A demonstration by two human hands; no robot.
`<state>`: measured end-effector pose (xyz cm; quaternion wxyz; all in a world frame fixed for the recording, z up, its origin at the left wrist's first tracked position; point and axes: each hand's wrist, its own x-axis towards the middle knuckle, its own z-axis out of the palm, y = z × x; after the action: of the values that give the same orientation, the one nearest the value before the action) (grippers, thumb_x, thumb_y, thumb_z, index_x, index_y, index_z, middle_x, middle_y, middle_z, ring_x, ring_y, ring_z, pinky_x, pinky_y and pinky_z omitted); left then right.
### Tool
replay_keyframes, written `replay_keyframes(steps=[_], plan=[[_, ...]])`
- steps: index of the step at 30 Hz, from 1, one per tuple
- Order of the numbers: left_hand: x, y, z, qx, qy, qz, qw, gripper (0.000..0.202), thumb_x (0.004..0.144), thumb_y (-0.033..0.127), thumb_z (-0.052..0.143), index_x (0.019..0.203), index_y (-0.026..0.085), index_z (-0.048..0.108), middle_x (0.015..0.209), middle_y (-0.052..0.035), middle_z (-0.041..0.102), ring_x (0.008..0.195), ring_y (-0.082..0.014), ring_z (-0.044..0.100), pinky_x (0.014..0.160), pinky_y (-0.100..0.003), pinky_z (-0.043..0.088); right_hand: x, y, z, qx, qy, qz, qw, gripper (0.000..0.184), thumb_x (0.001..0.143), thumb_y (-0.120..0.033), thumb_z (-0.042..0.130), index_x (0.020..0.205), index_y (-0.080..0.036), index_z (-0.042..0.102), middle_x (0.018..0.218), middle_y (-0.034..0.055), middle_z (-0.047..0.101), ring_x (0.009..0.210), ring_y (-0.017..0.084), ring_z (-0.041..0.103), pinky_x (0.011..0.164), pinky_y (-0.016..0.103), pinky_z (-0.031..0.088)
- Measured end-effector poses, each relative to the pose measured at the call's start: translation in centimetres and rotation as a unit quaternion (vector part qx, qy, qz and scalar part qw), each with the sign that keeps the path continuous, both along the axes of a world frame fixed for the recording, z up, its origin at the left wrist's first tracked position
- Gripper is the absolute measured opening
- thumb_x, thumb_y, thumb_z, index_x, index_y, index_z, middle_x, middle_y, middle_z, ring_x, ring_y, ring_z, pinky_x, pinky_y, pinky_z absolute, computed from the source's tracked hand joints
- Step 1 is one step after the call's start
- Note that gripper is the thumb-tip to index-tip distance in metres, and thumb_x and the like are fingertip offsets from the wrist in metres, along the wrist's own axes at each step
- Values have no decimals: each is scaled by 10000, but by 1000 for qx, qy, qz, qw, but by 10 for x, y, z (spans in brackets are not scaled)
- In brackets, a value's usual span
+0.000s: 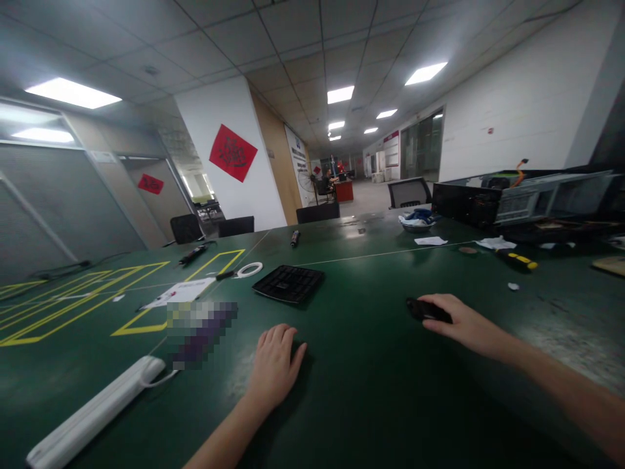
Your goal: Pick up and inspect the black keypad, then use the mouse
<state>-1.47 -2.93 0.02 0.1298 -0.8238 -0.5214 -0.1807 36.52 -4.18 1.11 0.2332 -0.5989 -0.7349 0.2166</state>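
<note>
Here, your right hand pinches a black object, likely for control; your left hand, fingers together, perhaps braces short of the table's far edge.

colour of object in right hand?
The object in the right hand is black; head view shows it best.

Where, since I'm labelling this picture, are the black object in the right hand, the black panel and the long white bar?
Black object (428, 311): head view, its exposed side.
Black panel (289, 284): head view, middle of its upper face.
Long white bar (95, 414): head view, mid-length.
</note>
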Motion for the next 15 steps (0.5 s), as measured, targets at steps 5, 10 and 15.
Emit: replay_keyframes(steps=[5,10,15], plan=[[3,-2,2,12,3,-2,1000,294,832,380,387,969,174,545,986,-74,552,937,-221,489,869,-398,323,69,32,-11,97,-158,-133,974,535,711,-510,413,1079,-131,499,1052,140,556,1016,302,451,931,455,323],[4,-3,6,-7,4,3,1000,299,842,383,360,932,179,560,968,-74,569,934,-219,496,882,-396,306,95,40,-37,75,-215,-205,952,497,709,-479,405,1033,-129,542,1022,139,581,975,307,484,863,419,381],[3,-1,6,-20,11,8,1000,297,832,394,373,899,185,573,920,-67,600,889,-214,526,911,-419,274,94,36,-46,89,-238,-238,937,537,712,-508,389,1061,-125,527,1049,144,558,985,314,470,862,429,365]])
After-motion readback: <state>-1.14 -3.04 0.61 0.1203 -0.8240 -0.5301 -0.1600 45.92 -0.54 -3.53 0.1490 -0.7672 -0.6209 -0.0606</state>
